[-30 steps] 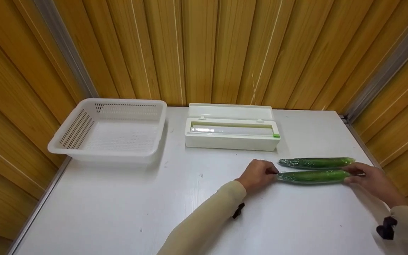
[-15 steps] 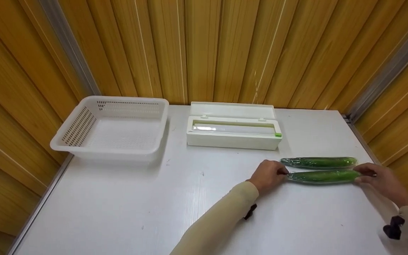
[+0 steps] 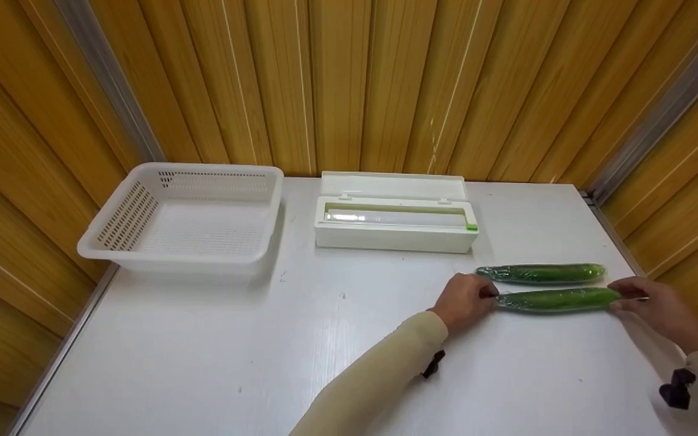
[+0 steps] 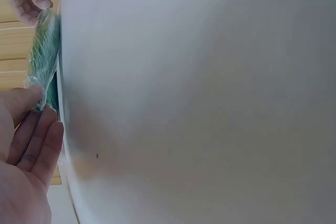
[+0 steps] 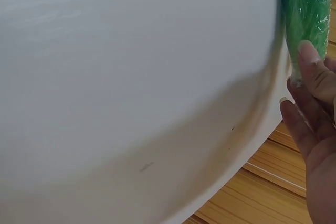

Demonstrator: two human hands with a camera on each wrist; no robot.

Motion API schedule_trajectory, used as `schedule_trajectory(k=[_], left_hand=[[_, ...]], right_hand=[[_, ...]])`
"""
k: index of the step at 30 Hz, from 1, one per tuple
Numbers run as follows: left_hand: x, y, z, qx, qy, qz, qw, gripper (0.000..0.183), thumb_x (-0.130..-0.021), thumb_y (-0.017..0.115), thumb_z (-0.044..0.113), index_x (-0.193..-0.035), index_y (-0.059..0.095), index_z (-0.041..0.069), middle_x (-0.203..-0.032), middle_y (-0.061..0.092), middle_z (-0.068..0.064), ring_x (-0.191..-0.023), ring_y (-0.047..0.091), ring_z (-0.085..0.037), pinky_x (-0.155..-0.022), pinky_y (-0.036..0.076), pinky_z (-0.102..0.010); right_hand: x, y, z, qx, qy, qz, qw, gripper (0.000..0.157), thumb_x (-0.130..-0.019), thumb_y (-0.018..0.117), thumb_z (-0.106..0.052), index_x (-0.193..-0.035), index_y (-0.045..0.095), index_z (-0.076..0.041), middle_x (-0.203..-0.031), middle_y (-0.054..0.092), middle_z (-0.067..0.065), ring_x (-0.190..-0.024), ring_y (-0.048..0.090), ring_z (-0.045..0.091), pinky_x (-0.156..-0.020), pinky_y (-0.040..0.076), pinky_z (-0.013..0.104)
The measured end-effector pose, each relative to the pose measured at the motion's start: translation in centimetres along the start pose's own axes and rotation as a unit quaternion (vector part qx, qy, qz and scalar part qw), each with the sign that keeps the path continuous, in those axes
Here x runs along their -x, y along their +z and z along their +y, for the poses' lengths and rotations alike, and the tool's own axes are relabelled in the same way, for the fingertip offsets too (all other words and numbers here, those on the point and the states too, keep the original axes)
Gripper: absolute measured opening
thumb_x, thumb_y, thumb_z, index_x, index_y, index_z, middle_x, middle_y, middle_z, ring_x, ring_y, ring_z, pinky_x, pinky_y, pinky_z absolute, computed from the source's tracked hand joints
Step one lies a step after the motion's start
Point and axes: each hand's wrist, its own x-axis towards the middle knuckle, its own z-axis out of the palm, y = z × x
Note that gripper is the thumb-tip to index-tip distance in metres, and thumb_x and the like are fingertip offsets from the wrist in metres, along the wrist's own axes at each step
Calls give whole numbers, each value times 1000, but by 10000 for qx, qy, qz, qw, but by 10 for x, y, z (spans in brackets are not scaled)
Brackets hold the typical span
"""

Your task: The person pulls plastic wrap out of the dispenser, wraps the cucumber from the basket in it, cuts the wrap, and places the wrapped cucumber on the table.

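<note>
Two cucumbers in clear plastic film lie side by side at the right of the white table. In the head view, my left hand [image 3: 464, 301] pinches the left tip of the nearer cucumber [image 3: 558, 300], and my right hand [image 3: 658, 307] grips its right end. The farther cucumber [image 3: 540, 274] lies just behind it, untouched. From the left wrist, thumb and fingers of the left hand [image 4: 29, 145] hold the gathered film at the tip. The right wrist view has the thumb of the right hand [image 5: 317, 103] pressed against the wrapped end [image 5: 310, 19].
A white cling film dispenser [image 3: 394, 238] stands behind with its lid raised and a film roll [image 3: 394, 217] inside. Left of it is a white perforated basket [image 3: 182, 261]. Wood-patterned panels [image 3: 337, 85] enclose the white table [image 3: 203, 339] at the back and sides.
Both hands have shifted the nearer cucumber a little to the right, so it now sits farther right than the one behind. The dispenser and basket stay put; the head view sways slightly.
</note>
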Motion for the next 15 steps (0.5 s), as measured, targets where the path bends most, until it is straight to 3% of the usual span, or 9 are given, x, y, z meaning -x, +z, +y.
schedule_trajectory(k=[6, 9, 12, 13, 15], left_hand=[[2, -3, 0, 49, -131, -16, 9999, 14, -98, 79, 14, -110, 83, 18, -99, 75, 14, -89, 60, 5, -81, 45, -9], [4, -6, -1, -35, -66, -115, 9999, 15, -98, 79, 17, -112, 83, 19, -102, 75, 14, -93, 61, 4, -84, 45, -10], [3, -16, -3, -306, 63, -224, 9993, 20, -98, 80, 21, -118, 82, 19, -109, 75, 12, -98, 62, 3, -86, 46, -11], [2, -21, -5, -430, 162, -241, 9987, 21, -98, 80, 22, -119, 82, 18, -110, 76, 11, -98, 62, 3, -87, 46, -11], [-1, -36, -10, -694, 383, -258, 9965, 24, -98, 81, 23, -121, 81, 16, -113, 77, 8, -99, 63, 1, -88, 46, -11]], right_hand=[[-3, -4, -8, -101, -304, -196, 9993, 43, -91, 84, -5, -127, 67, 11, -121, 66, 34, -98, 50, -13, -74, 48, 10], [-7, -6, -16, 14, -182, -247, 9995, 47, -97, 80, -13, -133, 63, 13, -126, 63, 38, -106, 62, 10, -75, 50, 18], [-14, -10, -27, 134, -47, -290, 9995, 53, -103, 74, -19, -139, 56, 15, -132, 57, 42, -113, 61, 49, -84, 59, 44], [-16, -12, -32, 170, -41, -291, 9994, 54, -104, 73, -21, -140, 55, 15, -132, 57, 43, -115, 57, 57, -85, 58, 42], [-21, -14, -40, 165, -193, -239, 9994, 54, -104, 73, -21, -140, 54, 15, -133, 56, 43, -117, 54, 61, -89, 56, 32]])
